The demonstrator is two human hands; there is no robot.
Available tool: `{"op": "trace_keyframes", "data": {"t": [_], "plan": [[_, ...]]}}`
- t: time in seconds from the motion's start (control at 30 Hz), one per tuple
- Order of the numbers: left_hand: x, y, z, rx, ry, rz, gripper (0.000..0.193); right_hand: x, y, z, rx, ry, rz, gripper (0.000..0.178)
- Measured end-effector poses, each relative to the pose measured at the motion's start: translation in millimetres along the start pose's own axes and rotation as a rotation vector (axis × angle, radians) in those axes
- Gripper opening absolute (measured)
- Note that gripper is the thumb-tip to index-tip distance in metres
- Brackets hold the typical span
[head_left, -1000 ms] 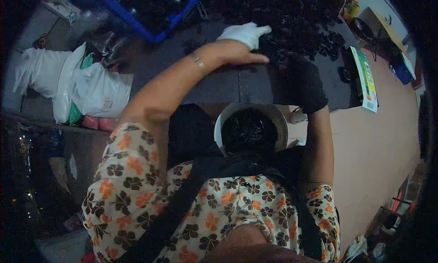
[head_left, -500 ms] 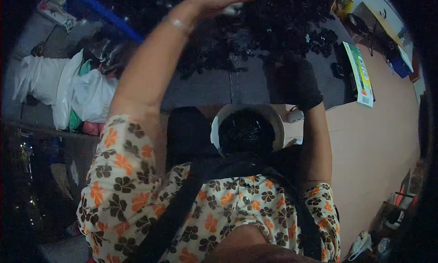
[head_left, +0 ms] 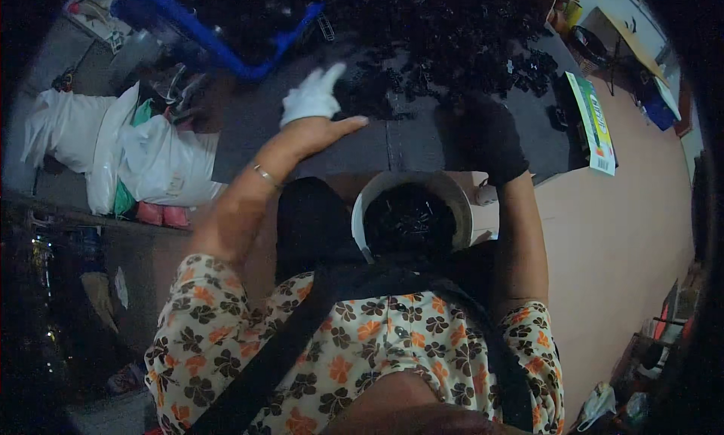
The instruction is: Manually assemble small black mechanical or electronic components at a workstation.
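My left hand (head_left: 317, 105), in a white glove that leaves the thumb bare, is above the near part of a dark-covered table (head_left: 354, 150). Its fingers stretch away from me with the thumb apart, and nothing shows in it. Just beyond it lies a wide spread of small black parts (head_left: 460, 58). My right hand (head_left: 490, 141), in a black glove, rests low over the table's right side, in front of those parts. Its fingers blend into the dark, so their pose is hidden. Between my knees stands a white bucket (head_left: 359, 220) holding more black pieces (head_left: 411, 216).
A blue crate (head_left: 253, 69) sits at the table's far left with dark contents. White plastic bags (head_left: 162, 160) are piled at the left. On the table's right edge lies a green and yellow printed packet (head_left: 593, 122). Pinkish floor (head_left: 603, 246) stretches to the right.
My left hand has come back toward me from the far side of the black parts, its elbow now bent. More of the blue crate shows. My right hand has stayed in about the same place.
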State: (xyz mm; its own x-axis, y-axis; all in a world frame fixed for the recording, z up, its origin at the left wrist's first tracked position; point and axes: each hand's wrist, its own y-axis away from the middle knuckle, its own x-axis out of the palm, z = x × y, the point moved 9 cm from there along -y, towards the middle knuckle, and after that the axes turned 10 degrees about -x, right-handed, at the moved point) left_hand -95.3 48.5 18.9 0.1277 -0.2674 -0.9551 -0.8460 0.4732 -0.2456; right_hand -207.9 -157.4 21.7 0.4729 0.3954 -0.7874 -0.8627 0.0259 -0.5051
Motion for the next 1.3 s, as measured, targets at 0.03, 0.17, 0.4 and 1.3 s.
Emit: {"op": "trace_keyframes", "data": {"t": [0.03, 0.17, 0.4, 1.3], "plan": [[5.4, -6.7, -11.1, -0.002, 0.026, 0.006, 0.087, -2.3, 1.3, 1.9, -0.024, -0.084, -0.02, 0.015], [15.9, -27.0, -60.2, 0.092, 0.212, -0.021, 0.085, 0.0, 1.6, 5.6, -0.026, -0.111, -0.005, 0.015], [27.7, -94.2, -122.7, 0.156, 0.388, -0.147, 0.055, -12.3, 6.2, 11.0, -0.158, -0.133, -0.172, 0.015], [-40.5, -199.4, -46.1, 0.338, 0.159, 0.018, 0.032, -6.6, 3.2, 9.4, -0.105, -0.015, -0.115, 0.02]]}}
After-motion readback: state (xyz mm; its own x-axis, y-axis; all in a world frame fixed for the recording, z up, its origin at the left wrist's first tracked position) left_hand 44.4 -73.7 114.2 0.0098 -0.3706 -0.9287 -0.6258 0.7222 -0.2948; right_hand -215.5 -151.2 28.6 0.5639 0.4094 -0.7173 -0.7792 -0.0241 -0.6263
